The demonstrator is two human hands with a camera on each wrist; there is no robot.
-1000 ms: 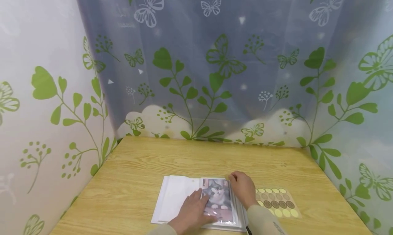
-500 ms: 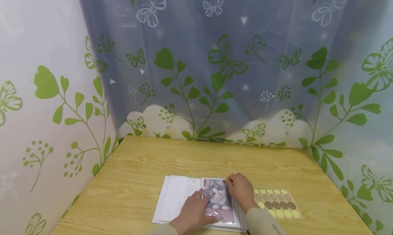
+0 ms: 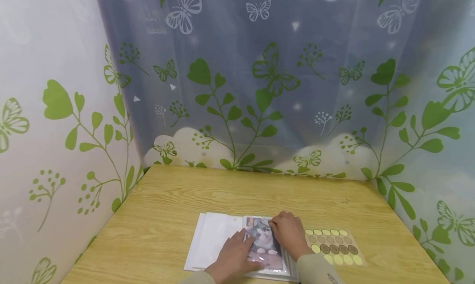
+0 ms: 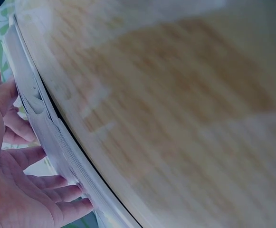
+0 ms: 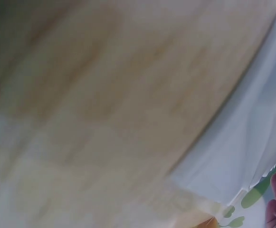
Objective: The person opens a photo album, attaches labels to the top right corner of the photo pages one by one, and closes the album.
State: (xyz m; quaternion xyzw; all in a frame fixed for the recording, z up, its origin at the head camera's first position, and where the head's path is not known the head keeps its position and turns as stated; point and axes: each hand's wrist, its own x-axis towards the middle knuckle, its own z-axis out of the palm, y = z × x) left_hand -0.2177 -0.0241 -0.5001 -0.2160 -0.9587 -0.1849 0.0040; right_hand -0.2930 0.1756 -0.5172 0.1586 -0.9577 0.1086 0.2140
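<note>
The left hand (image 3: 234,254) spreads over a glossy grey-and-white cat picture (image 3: 264,243) in an open white paper album (image 3: 216,236); the right hand (image 3: 291,233) curls at the picture's upper right, any pinch hidden. Rightward, a sheet of yellow-and-brown discs (image 3: 339,244) lies on the wood-grain table (image 3: 237,191).

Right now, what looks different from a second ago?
The right hand has slid slightly left and toward the person at the upper right of the cat picture, and more shine blurs that picture. No hold visibly changed. The left hand still rests on the picture; the open album and sticker sheet stayed put.
</note>
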